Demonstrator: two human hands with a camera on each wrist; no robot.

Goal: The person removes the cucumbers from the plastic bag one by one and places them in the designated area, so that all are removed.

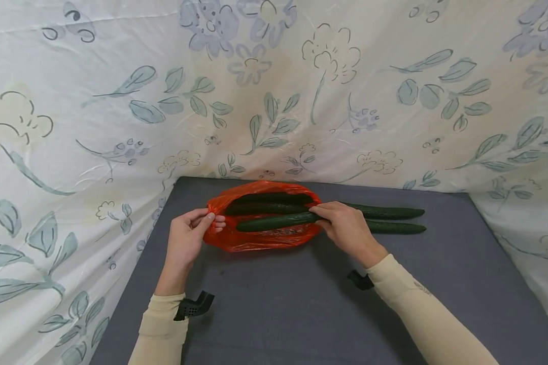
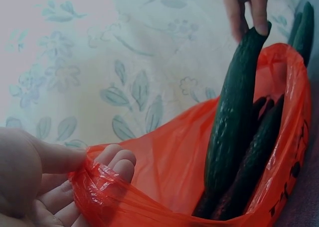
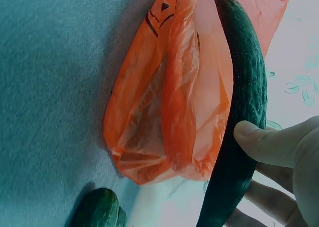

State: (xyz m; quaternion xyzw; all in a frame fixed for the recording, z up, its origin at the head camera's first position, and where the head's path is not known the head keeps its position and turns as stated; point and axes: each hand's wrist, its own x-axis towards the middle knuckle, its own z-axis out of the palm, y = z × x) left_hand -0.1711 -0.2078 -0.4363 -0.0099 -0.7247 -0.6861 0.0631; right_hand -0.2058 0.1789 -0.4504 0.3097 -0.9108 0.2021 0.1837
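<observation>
My left hand (image 1: 187, 235) pinches the left rim of a red plastic bag (image 1: 246, 243), thumb on top and fingers behind the film. The bag's mouth gapes wide, and dark green cucumbers (image 1: 266, 208) lie inside it. Gripped at its right end by my right hand (image 1: 347, 229), another cucumber (image 1: 274, 221) reaches leftward across the mouth. In the left wrist view this cucumber (image 2: 232, 112) slants down into the bag over the others. The right wrist view has my thumb (image 3: 264, 142) across its near side and the fingers behind it.
Two more cucumbers (image 1: 395, 227) lie side by side on the dark grey table (image 1: 274, 304), right of the bag and partly behind my right hand. A flowered cloth (image 1: 274, 101) hangs along the table's back and sides. Each wrist wears a black camera mount (image 1: 194, 306).
</observation>
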